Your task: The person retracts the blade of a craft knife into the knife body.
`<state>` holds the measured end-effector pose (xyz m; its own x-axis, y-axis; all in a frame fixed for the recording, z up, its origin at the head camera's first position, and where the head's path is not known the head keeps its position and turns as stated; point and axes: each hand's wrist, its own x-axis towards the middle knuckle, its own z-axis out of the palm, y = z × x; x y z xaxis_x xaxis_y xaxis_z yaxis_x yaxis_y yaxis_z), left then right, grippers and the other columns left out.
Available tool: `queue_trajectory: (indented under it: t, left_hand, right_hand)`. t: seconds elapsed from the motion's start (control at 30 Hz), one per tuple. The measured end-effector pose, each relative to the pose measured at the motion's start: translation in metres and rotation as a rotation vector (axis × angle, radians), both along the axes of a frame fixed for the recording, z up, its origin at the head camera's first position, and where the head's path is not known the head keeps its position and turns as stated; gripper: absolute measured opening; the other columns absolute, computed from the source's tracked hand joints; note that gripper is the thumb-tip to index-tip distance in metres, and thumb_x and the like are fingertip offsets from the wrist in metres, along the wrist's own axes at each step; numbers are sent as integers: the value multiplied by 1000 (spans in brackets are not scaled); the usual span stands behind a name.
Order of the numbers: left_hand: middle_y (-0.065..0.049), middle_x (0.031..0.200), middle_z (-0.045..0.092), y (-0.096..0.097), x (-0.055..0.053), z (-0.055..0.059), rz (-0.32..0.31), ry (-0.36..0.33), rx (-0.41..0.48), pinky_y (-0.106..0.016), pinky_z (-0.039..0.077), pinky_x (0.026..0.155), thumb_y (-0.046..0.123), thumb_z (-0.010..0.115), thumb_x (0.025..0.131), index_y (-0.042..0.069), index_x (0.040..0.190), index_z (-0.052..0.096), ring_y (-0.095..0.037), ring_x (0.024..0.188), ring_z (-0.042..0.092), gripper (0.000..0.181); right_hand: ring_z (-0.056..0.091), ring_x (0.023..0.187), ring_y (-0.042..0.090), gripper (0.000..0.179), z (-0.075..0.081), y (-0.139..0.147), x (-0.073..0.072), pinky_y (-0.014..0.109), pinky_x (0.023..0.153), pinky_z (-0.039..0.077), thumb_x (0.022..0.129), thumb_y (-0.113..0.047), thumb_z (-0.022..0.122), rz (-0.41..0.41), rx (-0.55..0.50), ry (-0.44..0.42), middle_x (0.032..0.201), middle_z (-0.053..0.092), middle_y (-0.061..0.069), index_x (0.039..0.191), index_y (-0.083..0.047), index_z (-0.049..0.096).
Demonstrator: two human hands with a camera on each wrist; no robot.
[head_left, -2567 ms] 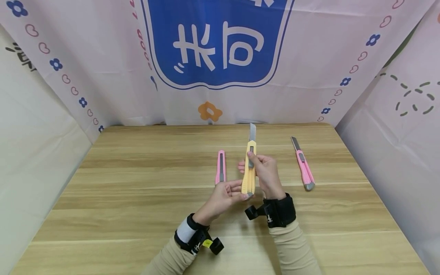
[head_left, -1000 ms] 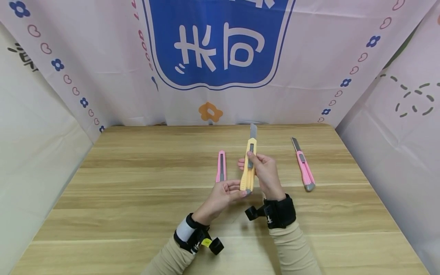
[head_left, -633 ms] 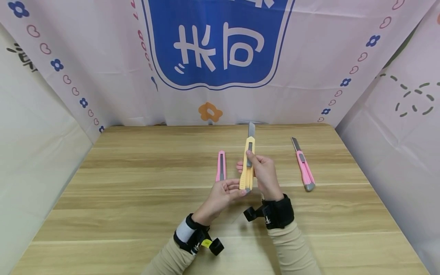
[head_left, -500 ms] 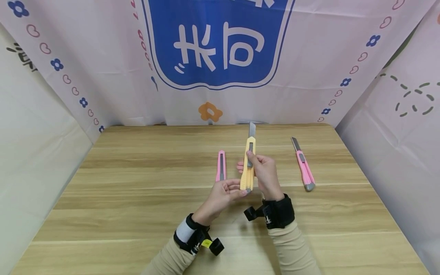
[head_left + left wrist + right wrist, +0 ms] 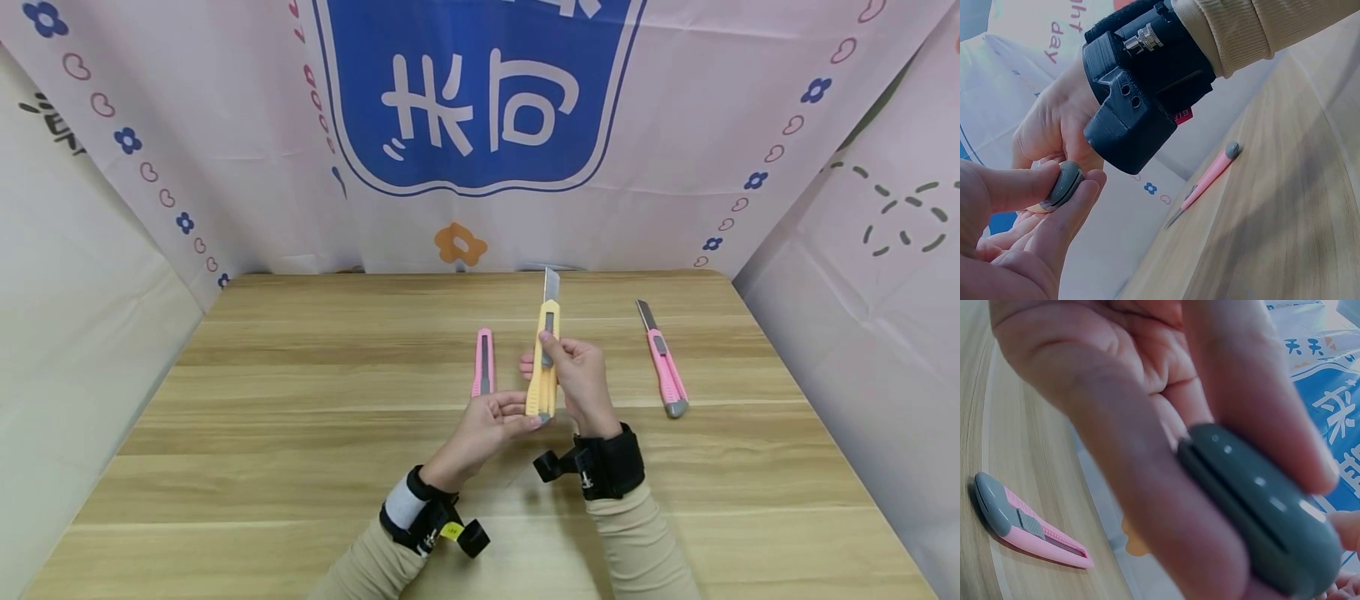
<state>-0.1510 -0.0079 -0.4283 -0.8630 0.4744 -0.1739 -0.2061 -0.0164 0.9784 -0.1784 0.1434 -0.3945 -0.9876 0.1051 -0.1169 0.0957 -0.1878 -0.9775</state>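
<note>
A yellow utility knife (image 5: pixel 543 390) is held up above the table, its blade (image 5: pixel 552 285) out and pointing away from me. My left hand (image 5: pixel 483 429) pinches its grey end cap (image 5: pixel 1066 185) between thumb and fingers. The right hand (image 5: pixel 583 379) grips the handle from the right, the thumb on the grey slider. In the right wrist view the same end cap (image 5: pixel 1266 506) fills the foreground between fingers. Left of the hands lies a pink utility knife (image 5: pixel 483 358), its lower end hidden behind the left hand in the head view. No blade sticks out of it.
Another pink utility knife (image 5: pixel 663 367) lies on the right of the wooden table (image 5: pixel 262 417), its blade out and pointing away. Printed white cloth (image 5: pixel 675 150) hangs along the table's far edge. Cloth walls stand at both sides.
Both hands keep their hold on the yellow utility knife. Its handle has shifted slightly away from me since the earliest frame. The pink knives have not moved.
</note>
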Motion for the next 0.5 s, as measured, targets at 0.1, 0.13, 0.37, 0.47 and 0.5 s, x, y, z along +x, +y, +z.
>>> queue_trajectory:
  t: [0.1,0.13,0.37,0.47,0.5]
  left_hand:
    - [-30,119,65,0,0,0,-7,0,1,-22,61,87,-2,63,88,-10,127,54,-19,100,72,41]
    - [-30,120,65,0,0,0,-9,-2,3,-22,61,87,-2,63,88,-10,127,54,-20,100,72,41]
    - [-31,121,63,-1,-1,0,-16,-26,30,-20,61,86,-3,61,89,-10,129,52,-22,102,72,42]
    - [-30,121,63,-1,-1,0,-20,-32,30,-20,60,86,-3,61,89,-10,129,52,-22,102,72,42]
    - [-30,121,63,-1,-1,0,-21,-32,30,-20,61,86,-3,61,89,-10,129,52,-21,102,72,42]
  right_hand:
    - [73,63,9,41,0,0,0,29,67,64,99,-22,54,-4,2,-1,64,73,-7,117,15,56]
    - [73,62,9,41,0,0,0,29,67,64,99,-21,54,-7,1,-2,63,73,-6,117,15,56]
    - [73,62,10,37,-1,-1,0,28,68,64,98,-16,56,-2,1,2,66,74,-4,117,16,57]
    - [73,63,10,37,-1,-1,-1,29,69,64,98,-16,56,0,9,1,66,74,-4,118,15,58]
    - [73,63,10,37,-2,-1,-1,30,70,64,98,-17,56,-1,13,0,66,74,-4,118,14,58]
